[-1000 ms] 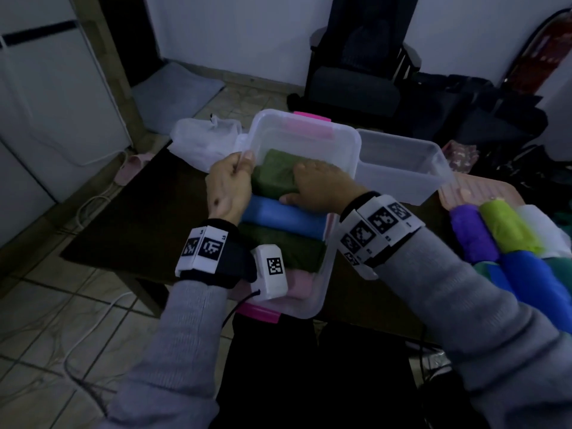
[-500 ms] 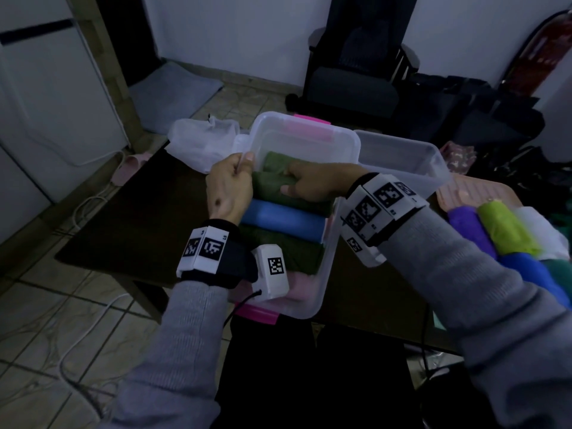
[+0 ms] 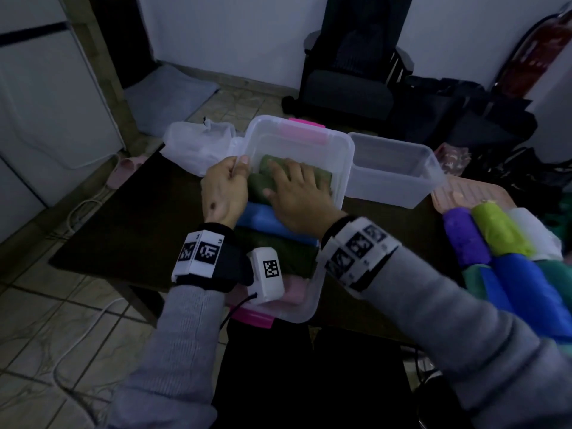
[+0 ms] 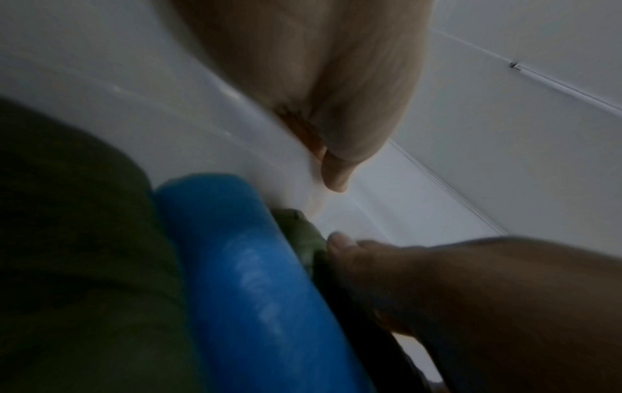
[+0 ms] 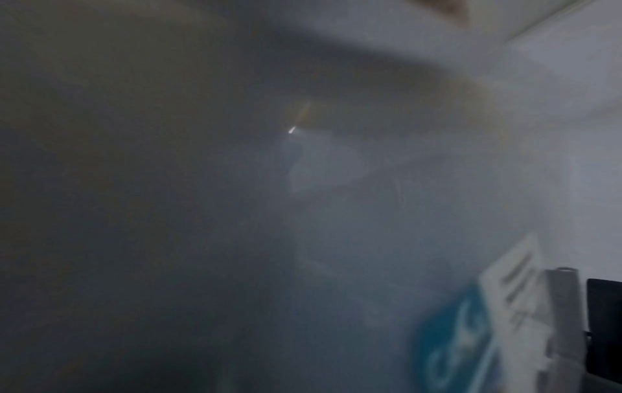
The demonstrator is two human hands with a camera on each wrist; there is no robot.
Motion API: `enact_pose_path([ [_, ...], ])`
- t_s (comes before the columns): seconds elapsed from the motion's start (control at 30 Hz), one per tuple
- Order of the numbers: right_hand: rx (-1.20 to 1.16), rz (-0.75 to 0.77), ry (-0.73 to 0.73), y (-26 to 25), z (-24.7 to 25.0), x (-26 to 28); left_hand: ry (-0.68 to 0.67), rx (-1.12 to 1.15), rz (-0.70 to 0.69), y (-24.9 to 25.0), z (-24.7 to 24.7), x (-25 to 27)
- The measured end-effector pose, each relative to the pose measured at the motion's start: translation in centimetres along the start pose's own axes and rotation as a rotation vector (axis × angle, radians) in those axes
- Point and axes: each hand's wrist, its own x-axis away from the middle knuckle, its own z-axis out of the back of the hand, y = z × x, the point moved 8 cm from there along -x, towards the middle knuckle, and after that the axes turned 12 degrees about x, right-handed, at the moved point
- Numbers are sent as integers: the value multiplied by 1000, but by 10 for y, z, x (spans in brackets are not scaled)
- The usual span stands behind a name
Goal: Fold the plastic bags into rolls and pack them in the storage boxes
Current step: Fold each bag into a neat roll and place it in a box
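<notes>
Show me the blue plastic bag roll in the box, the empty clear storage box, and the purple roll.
blue plastic bag roll (image 3: 263,216): head view, its bare top left of the right wrist.
empty clear storage box (image 3: 393,188): head view, its near wall.
purple roll (image 3: 464,236): head view, mid-length.

No legible text, only coded square markers on wristbands (image 3: 201,252), blurred label

Dim, bluish light. Plain white walls (image 3: 235,41) beyond the fingers. Pale tiled floor with dark grout (image 3: 40,342), left of and below them. Dark wooden tabletop (image 3: 130,230). Black padded office chair (image 3: 349,78), far beyond. White panelled cabinet front (image 3: 46,119), far left. Grey floor mat (image 3: 170,91). Pink slipper (image 3: 120,173). White cable (image 3: 83,209).
</notes>
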Motion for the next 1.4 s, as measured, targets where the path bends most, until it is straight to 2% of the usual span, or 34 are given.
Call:
enact_pose_path([
  [0.07,45,-1,66,-6,-7,8,-8,9,-1,-1,-1,0],
  [0.2,46,-13,78,-7,-20,10,-9,25,-25,0,-2,-1],
  [0.4,-19,-50,23,-4,-28,4,-5,13,-42,1,-2,0],
  [0.5,-50,19,55,-7,-17,3,-6,-2,-8,0,-3,-2],
  [0.53,-82,59,141,-8,-6,5,-8,-8,2,0,-4,-3],
  [0.6,-156,51,491,-1,24,18,-9,-32,7,0,-6,-6],
  [0.63,-174,-39,661,10,37,30,-11,-40,10,0,-7,-8],
  [0.67,-229,-175,745,27,38,39,-18,-40,17,-1,-10,-11],
  [0.7,-361,-311,689,44,29,44,-27,-35,29,-3,-13,-14],
  [0.73,-548,-418,565,59,9,44,-36,-37,42,-5,-16,-18],
  [0.77,-738,-460,441,67,-12,42,-43,-48,63,-7,-20,-21],
  [0.8,-884,-448,363,71,-27,40,-51,-62,84,-10,-24,-24],
  [0.87,-1030,-420,257,71,-41,40,-72,-96,116,-12,-31,-30],
  [0.97,-1085,-465,127,77,-46,39,-102,-162,147,-13,-40,-36],
  [1.13,-1100,-517,33,85,-53,30,-144,-221,231,-23,-53,-46],
  [1.4,-1127,-544,-21,87,-63,23,-153,-298,303,-34,-63,-53],
])
